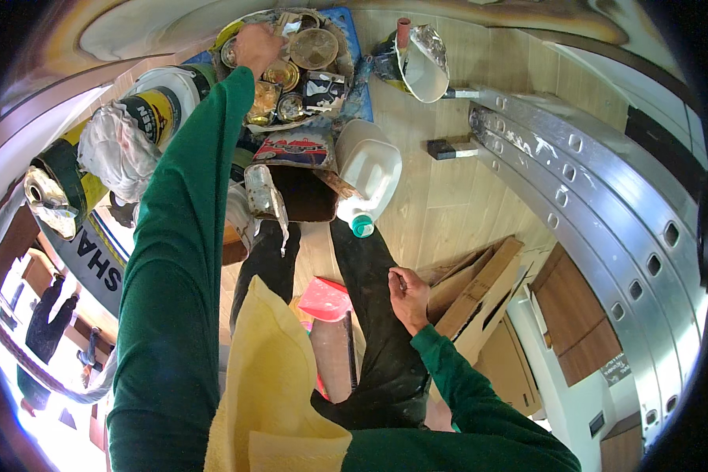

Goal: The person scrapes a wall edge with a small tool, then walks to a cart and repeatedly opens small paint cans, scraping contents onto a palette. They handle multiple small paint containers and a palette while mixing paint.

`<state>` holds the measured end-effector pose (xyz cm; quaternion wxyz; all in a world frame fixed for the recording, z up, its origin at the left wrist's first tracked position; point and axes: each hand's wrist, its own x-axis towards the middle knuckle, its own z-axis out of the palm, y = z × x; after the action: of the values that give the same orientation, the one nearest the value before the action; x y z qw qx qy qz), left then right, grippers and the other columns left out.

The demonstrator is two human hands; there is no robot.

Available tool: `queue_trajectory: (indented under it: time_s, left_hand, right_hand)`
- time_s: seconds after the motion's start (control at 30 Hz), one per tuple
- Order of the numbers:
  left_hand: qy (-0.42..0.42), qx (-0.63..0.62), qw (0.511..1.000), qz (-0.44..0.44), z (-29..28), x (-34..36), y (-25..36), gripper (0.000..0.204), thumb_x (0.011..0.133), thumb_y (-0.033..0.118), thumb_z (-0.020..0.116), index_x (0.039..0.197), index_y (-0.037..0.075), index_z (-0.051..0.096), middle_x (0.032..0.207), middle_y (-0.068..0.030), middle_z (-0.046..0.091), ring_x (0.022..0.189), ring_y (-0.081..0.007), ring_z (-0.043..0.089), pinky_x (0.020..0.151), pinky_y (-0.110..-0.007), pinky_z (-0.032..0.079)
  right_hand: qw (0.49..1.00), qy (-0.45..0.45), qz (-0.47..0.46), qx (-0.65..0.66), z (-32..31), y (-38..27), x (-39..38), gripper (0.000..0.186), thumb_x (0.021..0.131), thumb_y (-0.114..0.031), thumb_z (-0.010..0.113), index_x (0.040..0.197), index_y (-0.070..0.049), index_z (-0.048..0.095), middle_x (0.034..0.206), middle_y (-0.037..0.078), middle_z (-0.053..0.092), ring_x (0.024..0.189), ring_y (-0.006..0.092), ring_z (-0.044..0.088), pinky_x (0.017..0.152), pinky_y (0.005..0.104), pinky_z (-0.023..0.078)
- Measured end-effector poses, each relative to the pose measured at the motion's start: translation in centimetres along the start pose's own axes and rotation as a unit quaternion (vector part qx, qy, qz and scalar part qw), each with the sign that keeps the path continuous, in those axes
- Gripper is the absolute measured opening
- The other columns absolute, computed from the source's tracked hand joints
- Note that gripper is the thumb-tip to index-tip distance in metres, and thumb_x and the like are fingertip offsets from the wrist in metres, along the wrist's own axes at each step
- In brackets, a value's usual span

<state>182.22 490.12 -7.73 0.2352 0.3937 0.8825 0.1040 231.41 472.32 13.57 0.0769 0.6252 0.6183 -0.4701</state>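
My left hand (256,49) reaches far forward into a box of used tins, its back toward me and its fingers mostly hidden. Round metal tins lie around it, among them a wide lidded tin (314,49) and a gold-coloured tin (282,75). My right hand (409,297) rests by my right knee against the dark trousers, fingers curled in, with nothing visible in them. Between my arms stands an open rectangular tin (295,149), a paint-crusted tool (266,191) leaning on its rim. Beside it is a white plastic jug (374,161) with a green cap.
Paint buckets (156,110) and a white crumpled bag (118,149) crowd the left. An aluminium ladder (574,181) lies along the right. A cut-open container (426,67) sits at the far right. Cardboard (472,291), a red dustpan (325,299) and a yellow cloth (267,362) are nearer.
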Motion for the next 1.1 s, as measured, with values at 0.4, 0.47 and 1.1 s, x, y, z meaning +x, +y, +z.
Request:
queue_trajectory:
  time_s: [0.4,0.47,1.1]
  left_hand:
    - [0.08,0.036,0.994,-0.07,-7.8,-5.7,-1.2,0.029,0.072,0.02,0.068,0.084,-0.007,0.067,0.087,-0.0284,0.066,0.088,-0.0427,0.065,0.079,-0.047,0.052]
    - [0.086,0.001,0.994,-0.061,-8.2,-6.0,0.9,0.029,0.071,0.019,0.068,0.085,-0.006,0.067,0.088,-0.0283,0.066,0.088,-0.0439,0.064,0.079,-0.047,0.052]
    - [0.099,0.042,0.991,0.081,-7.4,-7.6,3.8,0.078,0.063,0.036,0.08,0.124,-0.002,0.051,0.115,-0.0228,0.058,0.11,-0.0389,0.055,0.091,-0.045,0.047]
  right_hand:
    - [0.999,0.006,-0.036,-0.016,0.1,-0.5,0.4,0.012,0.086,-0.012,0.064,0.094,-0.003,0.067,0.081,0.013,0.068,0.064,0.0244,0.064,0.059,0.0337,0.051]
    - [0.999,0.003,-0.035,-0.02,0.1,-0.6,0.5,0.012,0.087,-0.012,0.064,0.095,-0.003,0.067,0.082,0.013,0.068,0.064,0.0243,0.064,0.059,0.0335,0.051]
    - [0.999,0.011,-0.039,-0.026,0.5,-0.3,0.0,0.011,0.086,-0.011,0.063,0.093,-0.003,0.067,0.084,0.015,0.069,0.066,0.027,0.066,0.059,0.0359,0.052]
